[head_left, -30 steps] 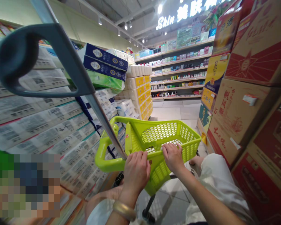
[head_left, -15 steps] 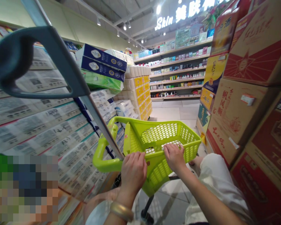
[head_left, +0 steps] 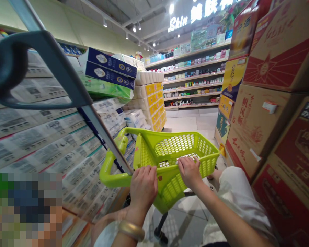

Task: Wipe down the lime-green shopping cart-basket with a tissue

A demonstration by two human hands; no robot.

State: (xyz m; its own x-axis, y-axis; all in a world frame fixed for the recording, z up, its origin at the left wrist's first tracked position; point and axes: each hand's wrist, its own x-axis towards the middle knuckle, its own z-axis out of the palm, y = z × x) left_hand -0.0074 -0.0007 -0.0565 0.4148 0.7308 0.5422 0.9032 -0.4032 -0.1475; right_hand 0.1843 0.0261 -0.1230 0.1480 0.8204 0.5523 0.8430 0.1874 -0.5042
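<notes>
A lime-green plastic shopping cart (head_left: 173, 171) stands in front of me, its perforated basket holding nothing that I can see. My left hand (head_left: 143, 183) is closed over the near rim, close to the cart's handle bar (head_left: 115, 180). Farther along the same rim, my right hand (head_left: 190, 170) also curls its fingers over the edge. A gold bangle (head_left: 131, 230) circles my left wrist. Rising at the left, a metal pole with a grey looped handle (head_left: 48, 68) crosses in front of the cart's handle end; its lower end is hidden behind my left hand.
Wrapped paper packs (head_left: 48, 144) are stacked along the left, with blue boxes (head_left: 109, 70) on top. Liquor cartons (head_left: 257, 116) form a wall at the right. Cosmetics shelves (head_left: 195, 75) stand across the tiled aisle floor (head_left: 190, 123). A pixelated patch covers the lower left.
The whole view has shifted slightly, so the cart, pole and cartons sit a little farther left in it. Both hands keep their hold on the rim.
</notes>
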